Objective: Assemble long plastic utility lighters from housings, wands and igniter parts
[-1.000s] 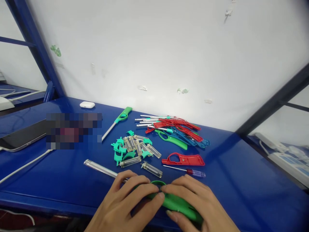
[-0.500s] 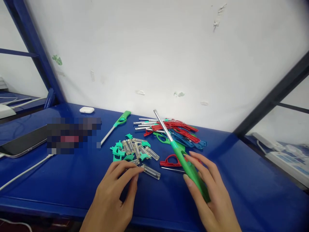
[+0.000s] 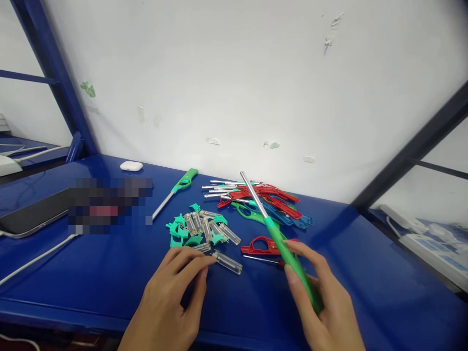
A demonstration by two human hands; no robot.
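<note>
My right hand [image 3: 321, 302] grips the green handle of a long lighter [image 3: 281, 243], whose metal tube points up and away over the pile of parts. My left hand [image 3: 175, 292] rests on the blue table [image 3: 109, 273] with its fingers bent, the fingertips touching a clear fuel tube [image 3: 227, 262] by the heap of clear tubes and teal pieces [image 3: 201, 226]. A red handle shell [image 3: 261, 246] and a small screwdriver lie just beyond my right hand.
A pile of red, blue and green handle shells with metal tubes [image 3: 263, 200] sits near the wall. A finished green lighter [image 3: 175, 190], a white earbud case [image 3: 131, 166], a phone [image 3: 32, 214] and a white cable [image 3: 36, 256] lie to the left.
Both hands held the green lighter flat at the table edge; my right hand lifted it and swung its tube upward, while my left hand let go and moved to the clear tubes.
</note>
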